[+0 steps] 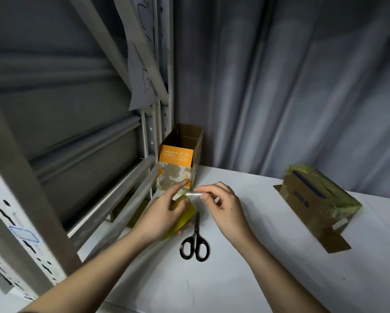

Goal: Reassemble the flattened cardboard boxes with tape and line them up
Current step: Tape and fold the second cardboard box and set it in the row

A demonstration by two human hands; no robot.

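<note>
Nearest the camera, 2 bare forearms reach out over the white worktop (246, 279). Just past them a pair of black-handled scissors (195, 240) lies flat on the worktop, blades pointing away, touched by neither hand. Directly beyond the scissors, the left hand (164, 213) curls around a yellowish tape roll (182, 219), index finger stretched forward over it, while the right hand (223, 204) pinches the free end of the tape (195, 194) between thumb and fingertips, so a short clear strip spans the gap between the 2 hands. The step in hand looks like drawing off a length of tape. The next move probably calls for pulling the strip longer while the roll is kept steady, then freeing one hand for the scissors to cut it, taking care that the loose end does not fold back on itself. Farther off, at the back left corner of the worktop beside the metal shelving rack (158, 123), an orange and brown box (178, 163) stands upright with its top open, already squared up. Well apart on the right, a second brown box (318, 199) lies on its side, wrapped in yellowish tape with flaps splayed on the worktop. A grey curtain (291, 86) hangs behind everything.
</note>
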